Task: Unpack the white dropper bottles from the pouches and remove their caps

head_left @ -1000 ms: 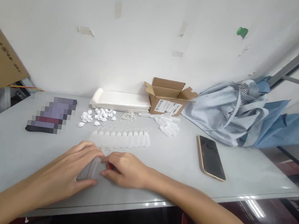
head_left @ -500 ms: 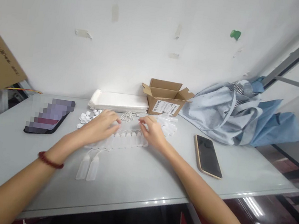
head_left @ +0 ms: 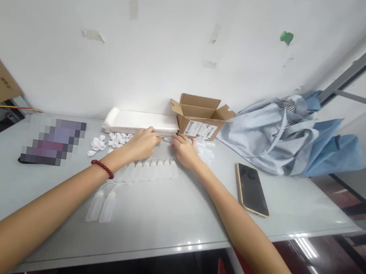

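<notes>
My left hand reaches over the spot where a bundle of thin white cords lay; its fingers are bent together, and whatever is in them is hidden. Close by on the right, my right hand has its fingers curled down beside a small clear piece; I cannot make out what they hold. Below the hands stands a row of translucent flat plastic bottles with thin cords at their necks. Two more corded bottles lie nearer the front. Small white caps are heaped left of my left hand.
Behind the hands lie a stack of white sleeves and an open cardboard box. More clear pieces sit right of my right hand. A phone, blue fabric bags and a blurred-out dark device are on the table.
My left hand has moved forward and right onto the cords, and its fingers have closed. My right hand has reached slightly farther back. The view has shifted a little.
</notes>
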